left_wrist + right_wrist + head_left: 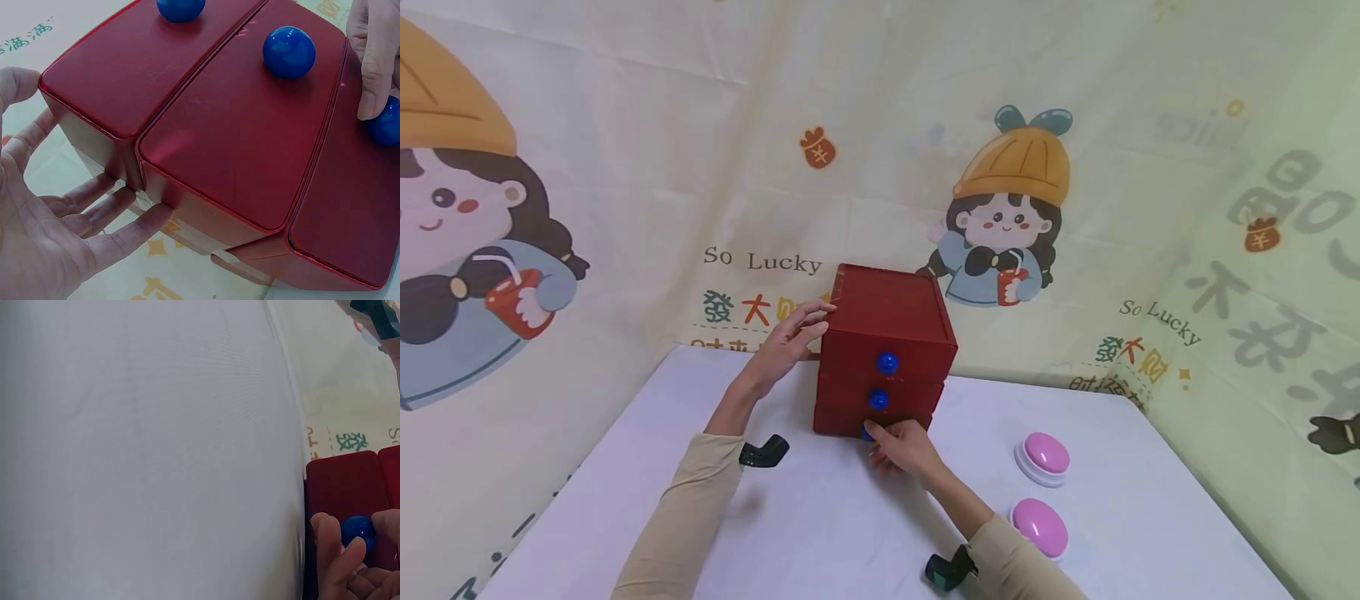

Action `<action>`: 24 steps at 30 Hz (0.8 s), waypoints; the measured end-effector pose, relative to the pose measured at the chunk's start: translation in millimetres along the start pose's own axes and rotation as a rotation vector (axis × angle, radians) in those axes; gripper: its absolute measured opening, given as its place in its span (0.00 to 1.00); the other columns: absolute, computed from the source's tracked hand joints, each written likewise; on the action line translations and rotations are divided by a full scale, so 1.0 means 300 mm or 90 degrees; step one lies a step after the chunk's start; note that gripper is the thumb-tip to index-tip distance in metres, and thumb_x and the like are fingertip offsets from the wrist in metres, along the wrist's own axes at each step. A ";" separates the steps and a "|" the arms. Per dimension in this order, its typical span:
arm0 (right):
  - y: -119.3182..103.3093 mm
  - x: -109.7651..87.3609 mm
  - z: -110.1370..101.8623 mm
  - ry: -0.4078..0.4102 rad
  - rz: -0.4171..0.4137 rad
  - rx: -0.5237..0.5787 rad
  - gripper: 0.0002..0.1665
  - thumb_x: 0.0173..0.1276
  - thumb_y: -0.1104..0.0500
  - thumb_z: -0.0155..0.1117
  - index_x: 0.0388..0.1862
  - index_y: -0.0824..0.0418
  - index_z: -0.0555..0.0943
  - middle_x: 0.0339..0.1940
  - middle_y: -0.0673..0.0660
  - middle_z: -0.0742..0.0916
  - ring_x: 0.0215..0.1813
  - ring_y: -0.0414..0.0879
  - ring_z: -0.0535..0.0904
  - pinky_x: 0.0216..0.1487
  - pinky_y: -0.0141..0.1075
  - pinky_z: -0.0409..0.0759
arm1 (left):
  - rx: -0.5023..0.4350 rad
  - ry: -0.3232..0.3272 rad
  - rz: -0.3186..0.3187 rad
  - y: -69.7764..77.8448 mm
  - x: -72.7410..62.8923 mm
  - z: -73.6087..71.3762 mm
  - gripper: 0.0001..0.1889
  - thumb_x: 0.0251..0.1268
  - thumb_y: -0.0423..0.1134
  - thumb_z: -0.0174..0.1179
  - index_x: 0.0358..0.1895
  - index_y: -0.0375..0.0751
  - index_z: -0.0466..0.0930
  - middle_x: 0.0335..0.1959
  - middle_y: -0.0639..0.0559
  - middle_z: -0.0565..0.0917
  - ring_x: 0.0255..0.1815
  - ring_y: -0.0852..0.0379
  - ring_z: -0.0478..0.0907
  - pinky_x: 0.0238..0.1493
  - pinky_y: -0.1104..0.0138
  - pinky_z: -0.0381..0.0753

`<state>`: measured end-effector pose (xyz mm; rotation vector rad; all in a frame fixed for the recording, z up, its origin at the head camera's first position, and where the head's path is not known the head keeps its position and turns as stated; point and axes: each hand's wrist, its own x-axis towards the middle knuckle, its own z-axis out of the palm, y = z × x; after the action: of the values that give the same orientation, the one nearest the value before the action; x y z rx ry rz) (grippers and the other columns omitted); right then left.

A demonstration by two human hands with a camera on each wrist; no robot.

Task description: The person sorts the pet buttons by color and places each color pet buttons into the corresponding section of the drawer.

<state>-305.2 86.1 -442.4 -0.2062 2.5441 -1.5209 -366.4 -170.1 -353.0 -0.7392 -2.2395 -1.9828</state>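
Observation:
A red three-drawer box (891, 304) stands on the white table, its front toward me. Round blue knobs mark the top drawer (850, 354) and middle drawer (842, 402). My left hand (778, 350) is at the box's left side; in the left wrist view its spread fingers (134, 234) touch the side, the thumb near the top corner. Down at the bottom drawer (350, 212), my right hand (910, 450) pinches the blue knob (356, 530) between thumb and fingers. In the head view that hand largely covers this knob.
Two pink push buttons on white bases, a farther one (1047, 452) and a nearer one (1040, 527), sit right of the box. Behind the table (820, 525) hangs a printed cloth (880, 192). Black wrist-worn devices (765, 452) show beside both forearms.

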 end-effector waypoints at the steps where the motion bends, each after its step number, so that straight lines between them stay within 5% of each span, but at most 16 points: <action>1: -0.001 0.001 0.001 0.000 -0.001 0.001 0.29 0.75 0.42 0.62 0.33 0.68 0.87 0.23 0.58 0.89 0.21 0.44 0.84 0.22 0.33 0.79 | 0.001 0.001 0.001 0.000 0.000 -0.001 0.24 0.79 0.50 0.52 0.74 0.53 0.67 0.76 0.47 0.67 0.72 0.40 0.68 0.62 0.39 0.77; 24: -0.015 -0.116 0.026 -0.014 -0.017 -0.019 0.29 0.75 0.43 0.63 0.27 0.66 0.87 0.18 0.56 0.87 0.19 0.44 0.81 0.21 0.34 0.79 | 0.005 -0.011 0.007 -0.005 -0.001 -0.007 0.25 0.80 0.49 0.52 0.75 0.52 0.66 0.77 0.46 0.65 0.73 0.40 0.67 0.63 0.40 0.76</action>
<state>-269.5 84.3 -439.4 -0.2604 2.5582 -1.4833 -367.2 -172.2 -354.3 -0.7679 -2.2467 -1.9684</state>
